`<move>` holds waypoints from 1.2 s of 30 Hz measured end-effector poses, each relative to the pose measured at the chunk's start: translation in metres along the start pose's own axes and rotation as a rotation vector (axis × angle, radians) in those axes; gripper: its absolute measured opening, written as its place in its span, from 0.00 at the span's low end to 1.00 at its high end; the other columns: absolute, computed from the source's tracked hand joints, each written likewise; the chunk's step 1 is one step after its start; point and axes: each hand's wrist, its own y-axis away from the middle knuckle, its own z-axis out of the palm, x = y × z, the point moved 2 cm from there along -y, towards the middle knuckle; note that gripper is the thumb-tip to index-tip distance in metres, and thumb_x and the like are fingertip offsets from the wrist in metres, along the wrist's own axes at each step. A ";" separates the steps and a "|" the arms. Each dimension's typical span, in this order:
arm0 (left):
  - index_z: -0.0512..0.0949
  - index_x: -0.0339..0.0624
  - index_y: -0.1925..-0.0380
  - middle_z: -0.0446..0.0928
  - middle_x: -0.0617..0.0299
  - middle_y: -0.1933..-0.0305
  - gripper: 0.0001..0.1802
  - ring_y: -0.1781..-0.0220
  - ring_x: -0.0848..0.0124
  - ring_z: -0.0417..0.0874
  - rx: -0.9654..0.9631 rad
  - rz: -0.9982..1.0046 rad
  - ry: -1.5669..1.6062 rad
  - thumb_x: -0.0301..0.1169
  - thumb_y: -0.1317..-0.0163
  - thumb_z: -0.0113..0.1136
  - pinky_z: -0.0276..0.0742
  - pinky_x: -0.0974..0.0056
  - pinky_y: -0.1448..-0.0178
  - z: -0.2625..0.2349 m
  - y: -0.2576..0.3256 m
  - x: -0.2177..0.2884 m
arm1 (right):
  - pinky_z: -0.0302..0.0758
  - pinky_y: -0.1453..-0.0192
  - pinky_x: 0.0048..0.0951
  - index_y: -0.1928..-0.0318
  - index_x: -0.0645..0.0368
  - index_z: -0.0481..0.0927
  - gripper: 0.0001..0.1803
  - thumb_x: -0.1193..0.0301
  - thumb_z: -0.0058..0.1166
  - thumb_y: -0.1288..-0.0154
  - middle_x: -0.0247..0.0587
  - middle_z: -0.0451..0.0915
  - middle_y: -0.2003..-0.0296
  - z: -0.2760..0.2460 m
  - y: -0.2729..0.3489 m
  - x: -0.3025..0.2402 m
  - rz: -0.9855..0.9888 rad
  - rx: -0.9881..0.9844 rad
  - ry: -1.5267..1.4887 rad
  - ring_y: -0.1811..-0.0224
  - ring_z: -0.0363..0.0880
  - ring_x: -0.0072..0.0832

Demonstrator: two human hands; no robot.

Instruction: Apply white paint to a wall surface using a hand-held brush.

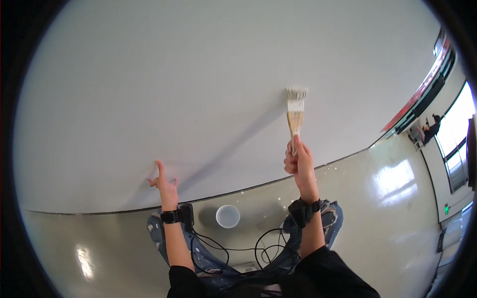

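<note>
My right hand (299, 161) is closed around the wooden handle of a flat paintbrush (295, 116). Its pale, paint-coated bristles point up and meet the white wall (198, 89), or lie very close to it. Lower down on the left, my left hand (165, 187) holds nothing; its fingers are spread, and one or more fingertips seem to be at the wall. On the floor between my knees stands a white round tub (228, 216), whose contents look pale.
Black cables (266, 253) loop between my legs, joined to devices strapped on both wrists. Pale drops speckle the glossy floor (367, 213) along the wall's dark bottom edge. Far right, a person (431, 130) sits near bright windows (458, 131).
</note>
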 end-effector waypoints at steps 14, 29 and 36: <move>0.24 0.51 0.30 0.32 0.59 0.26 0.74 0.27 0.61 0.43 0.086 -0.021 0.109 0.62 0.57 0.73 0.52 0.41 0.28 0.036 0.037 0.044 | 0.45 0.86 0.20 0.70 0.55 0.70 0.21 0.51 0.45 0.27 0.24 0.60 0.85 -0.109 0.024 0.199 0.582 -0.006 0.212 0.90 0.52 0.13; 0.24 0.51 0.31 0.35 0.60 0.27 0.73 0.30 0.61 0.47 0.065 -0.043 0.124 0.60 0.56 0.73 0.61 0.44 0.34 0.031 0.034 0.036 | 0.54 0.76 0.20 0.44 0.58 0.79 0.18 0.79 0.53 0.33 0.28 0.60 0.80 0.018 0.067 -0.036 -0.790 0.404 0.702 0.79 0.56 0.16; 0.25 0.53 0.32 0.35 0.62 0.27 0.71 0.31 0.63 0.48 0.072 -0.038 0.099 0.62 0.55 0.71 0.62 0.45 0.35 0.027 0.032 0.031 | 0.64 0.77 0.24 0.38 0.53 0.76 0.29 0.84 0.59 0.41 0.34 0.60 0.79 0.035 0.036 -0.045 -1.099 0.350 1.240 0.80 0.61 0.23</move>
